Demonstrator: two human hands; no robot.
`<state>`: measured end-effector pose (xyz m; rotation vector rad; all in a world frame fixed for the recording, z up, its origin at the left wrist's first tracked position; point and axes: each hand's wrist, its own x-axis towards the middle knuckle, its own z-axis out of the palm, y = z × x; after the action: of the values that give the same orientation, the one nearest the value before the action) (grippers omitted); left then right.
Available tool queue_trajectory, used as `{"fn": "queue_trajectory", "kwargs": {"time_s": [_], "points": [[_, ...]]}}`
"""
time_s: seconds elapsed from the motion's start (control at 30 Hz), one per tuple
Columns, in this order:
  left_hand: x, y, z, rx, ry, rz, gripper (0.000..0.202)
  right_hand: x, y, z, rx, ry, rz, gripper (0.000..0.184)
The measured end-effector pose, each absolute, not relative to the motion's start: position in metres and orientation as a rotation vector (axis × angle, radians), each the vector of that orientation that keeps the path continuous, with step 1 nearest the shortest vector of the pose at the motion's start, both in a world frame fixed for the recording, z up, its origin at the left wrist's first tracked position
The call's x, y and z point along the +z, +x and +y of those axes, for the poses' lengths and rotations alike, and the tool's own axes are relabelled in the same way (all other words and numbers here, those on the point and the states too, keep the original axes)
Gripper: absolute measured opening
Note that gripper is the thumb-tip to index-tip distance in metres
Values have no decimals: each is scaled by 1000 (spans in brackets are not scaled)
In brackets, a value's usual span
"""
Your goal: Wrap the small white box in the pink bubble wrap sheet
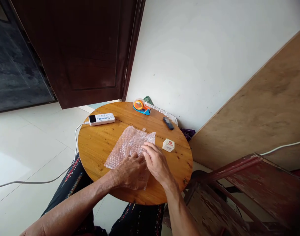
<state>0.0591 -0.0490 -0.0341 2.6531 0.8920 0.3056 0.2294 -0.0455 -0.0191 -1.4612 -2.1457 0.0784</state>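
A sheet of clear bubble wrap (129, 144) lies on the round wooden table (100, 147). My left hand (130, 172) rests on the sheet's near part, knuckles up and fingers curled down onto it. My right hand (156, 162) lies beside it on the sheet's right edge, fingers stretched toward the wrap and touching it. Whatever may be under the hands is hidden. A small white box with a red mark (168, 145) stands just right of the wrap, close to my right hand.
A white device with a cable (101, 119) lies at the table's far left. An orange and blue tape dispenser (140, 106) and a small dark object (168, 123) sit at the far edge. A red wooden chair (250, 193) stands to the right, a leaning board (268, 98) behind it.
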Motion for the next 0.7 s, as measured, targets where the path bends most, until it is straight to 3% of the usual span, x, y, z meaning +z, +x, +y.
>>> {"fn": "queue_trajectory", "kwargs": {"time_s": [0.07, 0.2, 0.5, 0.7], "points": [[-30, 54, -46, 336, 2618, 815, 47, -28, 224, -36, 139, -1588, -2208, 40], [-29, 40, -29, 453, 2588, 895, 27, -48, 239, -26, 158, -1739, -2247, 45], [-53, 28, -10, 340, 2625, 1247, 69, -47, 250, -19, 61, -1870, -2252, 50], [-41, 29, -15, 245, 2631, 1255, 65, -35, 256, -16, 127, -1904, -2336, 46]]}}
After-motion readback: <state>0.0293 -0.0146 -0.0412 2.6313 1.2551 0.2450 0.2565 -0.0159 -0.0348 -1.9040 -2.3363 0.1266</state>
